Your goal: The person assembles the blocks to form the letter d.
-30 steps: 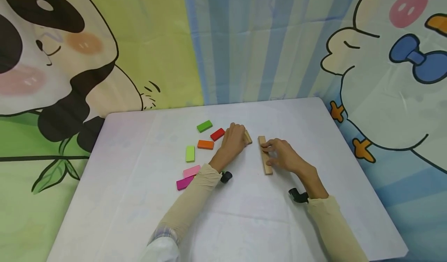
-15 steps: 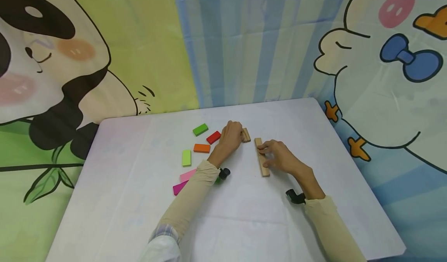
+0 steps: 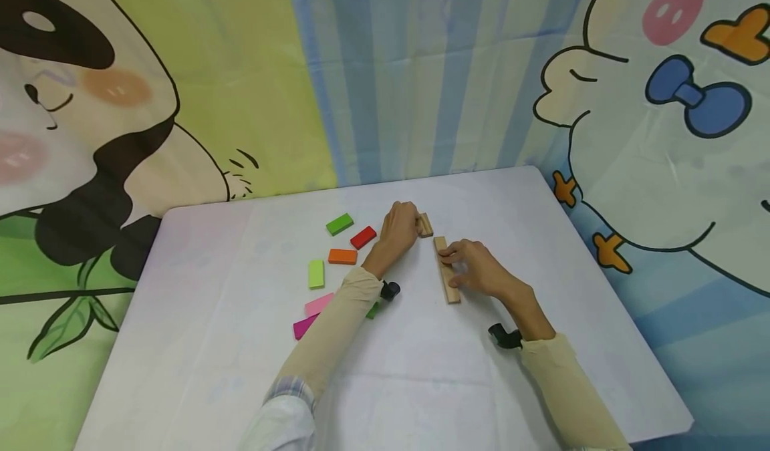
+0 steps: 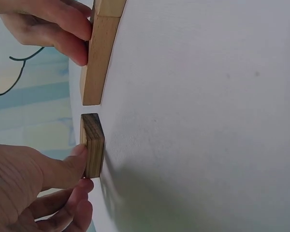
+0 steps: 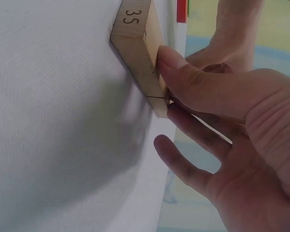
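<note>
With thumb and fingers, my left hand (image 3: pixel 398 232) pinches a short wooden block (image 3: pixel 425 225) resting on the white table. In the left wrist view this wooden block (image 4: pixel 95 150) has a dark-grained end and stands a small gap from the end of a pale row. My right hand (image 3: pixel 478 267) holds that row of wooden blocks (image 3: pixel 447 274), laid end to end in a straight line. Seen from the right wrist, the thumb presses the side of a wooden block (image 5: pixel 140 53) marked 35, and a seam shows where another block meets it. The left fingertips are hidden in the head view.
Left of the hands lie green (image 3: pixel 339 224), red (image 3: pixel 363 237), orange (image 3: pixel 342 256), lime (image 3: pixel 316 274), pink (image 3: pixel 318 305) and magenta (image 3: pixel 304 326) blocks. Another green block (image 3: pixel 373 311) shows partly beside the left forearm. A cartoon curtain (image 3: pixel 391 70) hangs behind the table (image 3: pixel 240 371).
My left hand has shifted its wooden block toward the far end of the row, narrowing the gap. The right hand stays on the row. The head view has turned slightly.
</note>
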Demonstrator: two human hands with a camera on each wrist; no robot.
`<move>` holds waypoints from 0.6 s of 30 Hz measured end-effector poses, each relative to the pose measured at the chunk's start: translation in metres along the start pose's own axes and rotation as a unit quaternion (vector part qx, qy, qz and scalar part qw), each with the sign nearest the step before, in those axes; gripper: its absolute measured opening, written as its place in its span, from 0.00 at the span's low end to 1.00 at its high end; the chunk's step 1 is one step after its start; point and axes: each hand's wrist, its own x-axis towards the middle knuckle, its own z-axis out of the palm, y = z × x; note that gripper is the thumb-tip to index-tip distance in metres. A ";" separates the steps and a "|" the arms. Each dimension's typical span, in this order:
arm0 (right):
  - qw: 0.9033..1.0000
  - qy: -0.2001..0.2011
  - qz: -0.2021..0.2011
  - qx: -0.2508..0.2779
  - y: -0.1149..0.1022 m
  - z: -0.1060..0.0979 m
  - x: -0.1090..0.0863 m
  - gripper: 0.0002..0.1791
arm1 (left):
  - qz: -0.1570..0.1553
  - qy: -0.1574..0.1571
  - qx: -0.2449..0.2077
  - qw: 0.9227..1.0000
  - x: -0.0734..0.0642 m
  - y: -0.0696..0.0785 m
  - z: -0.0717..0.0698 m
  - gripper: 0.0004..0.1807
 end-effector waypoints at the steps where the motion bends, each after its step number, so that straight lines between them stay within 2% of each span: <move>1: 1.000 0.000 0.004 0.003 -0.001 0.000 0.000 0.34 | -0.001 -0.001 0.000 1.000 0.002 0.000 0.001 0.03; 6: 1.000 -0.004 0.010 -0.005 -0.002 0.001 0.002 0.33 | -0.008 -0.004 -0.006 1.000 0.008 0.002 0.004 0.15; 18: 1.000 -0.003 -0.008 -0.020 -0.001 0.001 0.000 0.31 | 0.007 -0.014 -0.014 1.000 0.014 0.009 0.005 0.15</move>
